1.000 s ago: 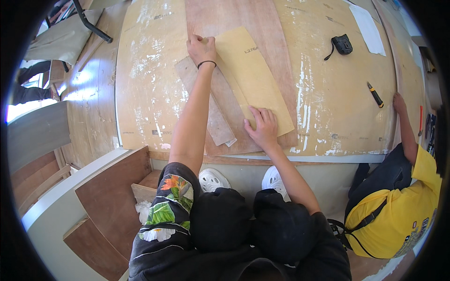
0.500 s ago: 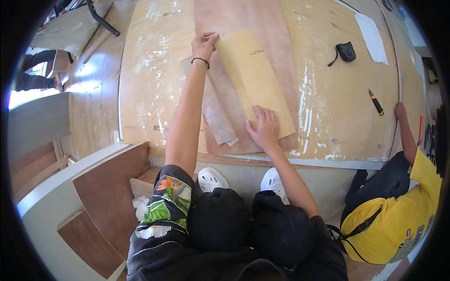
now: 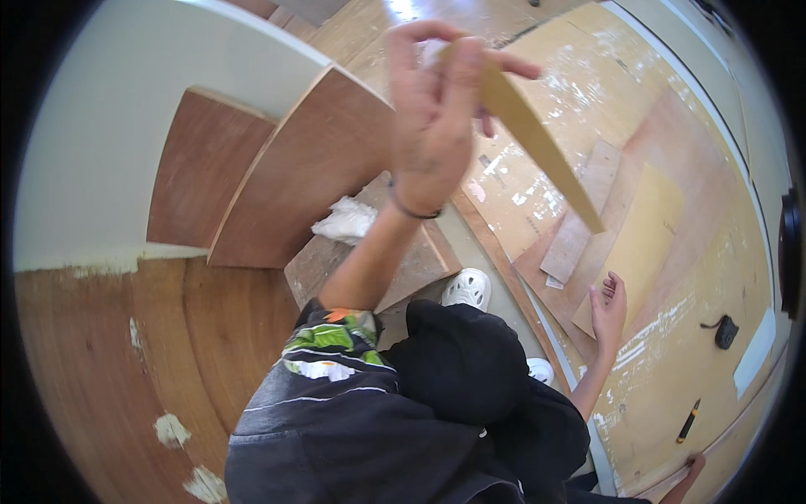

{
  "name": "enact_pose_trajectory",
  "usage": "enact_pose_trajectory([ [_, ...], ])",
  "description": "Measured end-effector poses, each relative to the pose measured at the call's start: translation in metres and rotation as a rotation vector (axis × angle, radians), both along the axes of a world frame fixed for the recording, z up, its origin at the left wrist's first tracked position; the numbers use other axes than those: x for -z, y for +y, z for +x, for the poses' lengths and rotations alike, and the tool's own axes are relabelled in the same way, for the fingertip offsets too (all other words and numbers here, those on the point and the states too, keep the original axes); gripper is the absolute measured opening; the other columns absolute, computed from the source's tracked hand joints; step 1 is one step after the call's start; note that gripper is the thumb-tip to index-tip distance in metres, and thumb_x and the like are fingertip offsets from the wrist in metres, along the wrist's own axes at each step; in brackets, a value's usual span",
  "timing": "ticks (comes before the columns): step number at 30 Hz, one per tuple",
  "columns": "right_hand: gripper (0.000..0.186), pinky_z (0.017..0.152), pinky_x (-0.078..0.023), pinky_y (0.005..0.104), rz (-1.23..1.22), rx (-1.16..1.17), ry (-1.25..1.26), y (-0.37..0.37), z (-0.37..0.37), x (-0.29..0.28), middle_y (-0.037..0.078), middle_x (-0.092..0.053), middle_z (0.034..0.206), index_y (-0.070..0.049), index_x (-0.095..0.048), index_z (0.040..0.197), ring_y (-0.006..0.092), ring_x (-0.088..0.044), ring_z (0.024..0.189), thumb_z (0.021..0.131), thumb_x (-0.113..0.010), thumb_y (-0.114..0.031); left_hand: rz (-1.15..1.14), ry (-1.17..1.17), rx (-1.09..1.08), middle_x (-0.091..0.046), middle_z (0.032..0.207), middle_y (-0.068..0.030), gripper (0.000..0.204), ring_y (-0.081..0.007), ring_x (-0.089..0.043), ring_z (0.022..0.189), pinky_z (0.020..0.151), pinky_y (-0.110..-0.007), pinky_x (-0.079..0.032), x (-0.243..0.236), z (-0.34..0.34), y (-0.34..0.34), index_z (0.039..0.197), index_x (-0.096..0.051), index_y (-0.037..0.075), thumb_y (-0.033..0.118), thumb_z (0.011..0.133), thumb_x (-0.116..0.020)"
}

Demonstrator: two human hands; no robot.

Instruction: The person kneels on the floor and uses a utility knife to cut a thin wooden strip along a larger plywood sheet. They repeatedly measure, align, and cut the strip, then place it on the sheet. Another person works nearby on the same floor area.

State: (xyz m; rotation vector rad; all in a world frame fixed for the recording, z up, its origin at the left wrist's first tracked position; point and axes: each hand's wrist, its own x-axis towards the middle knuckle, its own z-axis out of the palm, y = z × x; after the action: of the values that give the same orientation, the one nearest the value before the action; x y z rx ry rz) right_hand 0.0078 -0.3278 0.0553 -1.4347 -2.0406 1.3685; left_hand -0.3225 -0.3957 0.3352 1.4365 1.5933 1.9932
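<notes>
My left hand (image 3: 432,118) is raised high, its fingers closed on a narrow strip of yellow paper (image 3: 546,139) seen nearly edge-on. Part of the strip is hidden behind the fingers. A wider yellow paper sheet (image 3: 642,239) lies on a reddish thin wood panel (image 3: 693,160). Beside that sheet's near end is my right hand (image 3: 609,311), fingers loosely bent and apart, with nothing seen in it; I cannot tell whether it touches the sheet. A pale, worn strip (image 3: 583,214) rests on the panel to the left of the sheet.
Brown boards (image 3: 294,168) lean against a pale wall (image 3: 92,126). Crumpled white material (image 3: 346,220) sits on a wooden block (image 3: 319,269). On the large work board are a black tape measure (image 3: 724,332) and a utility knife (image 3: 688,422). Another person's hand (image 3: 695,466) reaches in at lower right.
My view has swung left. My left hand has lifted off the board with a yellow strip, while a yellow sheet stays on the panel. My right hand no longer presses flat on the sheet.
</notes>
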Motion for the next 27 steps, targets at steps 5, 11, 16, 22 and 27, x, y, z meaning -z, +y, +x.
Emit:
enact_pose_trajectory([
  [5,0.045,0.105,-0.042,0.038,-0.219,-0.127,0.538,0.012,-0.083,-0.085,0.016,-0.06,0.13,-0.004,-0.05,0.139,0.0244,-0.056,0.12,0.099,-0.061,-0.022,-0.081,-0.03,-0.214,-0.071,0.087,-0.0142,0.019,-0.005,-0.052,0.056,0.047,-0.017,-0.04,-0.03,-0.012,-0.068,0.117,-0.035,0.008,0.024,0.109,-0.043],
  [11,0.046,0.108,-0.039,0.0405,0.167,-0.837,0.53,-0.007,-0.209,-0.208,0.013,-0.066,0.122,-0.006,-0.051,0.139,0.0221,-0.059,0.117,0.097,-0.061,-0.023,-0.037,0.051,-0.046,-0.069,0.102,-0.017,0.022,-0.0188,-0.068,0.087,0.062,-0.026,-0.055,-0.047,-0.04,-0.123,0.128,-0.037,0.014,0.025,0.109,-0.041],
  [16,0.033,0.095,-0.042,0.0356,0.55,-1.096,0.315,-0.001,-0.262,-0.267,0.002,-0.073,0.106,-0.008,-0.06,0.13,0.0217,-0.062,0.106,0.098,-0.057,-0.013,0.139,-0.053,-0.035,-0.06,0.12,-0.0201,0.02,-0.0304,-0.068,0.105,0.083,-0.04,-0.062,-0.058,-0.092,-0.173,0.126,-0.038,0.012,0.02,0.108,-0.043],
  [22,0.035,0.092,-0.049,0.0363,0.183,-1.035,0.415,0.006,-0.348,-0.308,0.009,-0.067,0.112,-0.011,-0.064,0.13,0.0219,-0.061,0.111,0.101,-0.052,-0.026,0.174,-0.046,-0.13,-0.062,0.115,-0.0165,0.015,-0.0305,-0.065,0.112,0.094,-0.041,-0.057,-0.038,-0.151,-0.189,0.119,-0.045,0.008,0.006,0.104,-0.049],
  [27,0.052,0.096,-0.048,0.0376,0.525,-1.099,0.029,0.025,-0.408,-0.335,0.012,-0.061,0.114,-0.014,-0.063,0.133,0.0241,-0.06,0.113,0.097,-0.051,-0.05,-0.251,0.467,-0.417,-0.065,0.105,-0.0105,0.012,-0.0217,-0.066,0.098,0.084,-0.033,-0.053,-0.025,-0.182,-0.197,0.101,-0.06,0.002,0.002,0.091,-0.068],
])
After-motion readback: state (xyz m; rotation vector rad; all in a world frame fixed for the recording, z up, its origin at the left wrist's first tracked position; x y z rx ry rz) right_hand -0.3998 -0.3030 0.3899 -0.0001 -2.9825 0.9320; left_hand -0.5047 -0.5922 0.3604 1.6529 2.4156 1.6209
